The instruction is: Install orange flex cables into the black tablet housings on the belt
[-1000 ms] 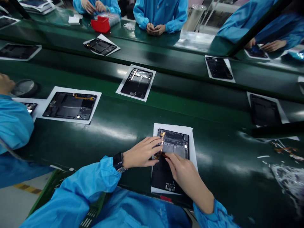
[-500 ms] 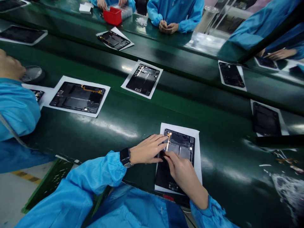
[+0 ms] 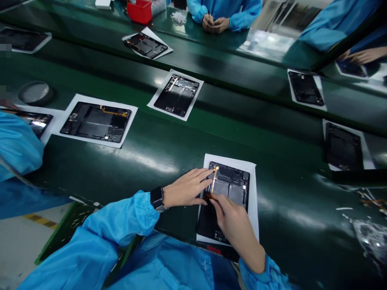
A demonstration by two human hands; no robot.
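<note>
An opened tablet (image 3: 231,189) lies on a white sheet (image 3: 253,201) in front of me, its dark inner parts facing up. A thin orange flex cable (image 3: 214,181) runs along its upper left side. My left hand (image 3: 189,187), with a watch on the wrist, reaches over the tablet's left edge. Its fingers are spread, and the fingertips rest beside the cable. My right hand (image 3: 231,215) comes over the tablet from the lower right. Thumb and forefinger are pinched together at the cable's lower end, which they partly hide.
More opened tablets on white sheets lie about the green bench, such as one tablet (image 3: 95,123) to the left and another (image 3: 177,96) ahead. A round dish (image 3: 34,93) and a co-worker's sleeve (image 3: 18,141) are at left. Clear plastic film (image 3: 370,239) lies at right.
My view has shifted slightly. Both my hands stay at nearly the same spot on the tablet. The co-worker's hand at left has moved away from the round dish.
</note>
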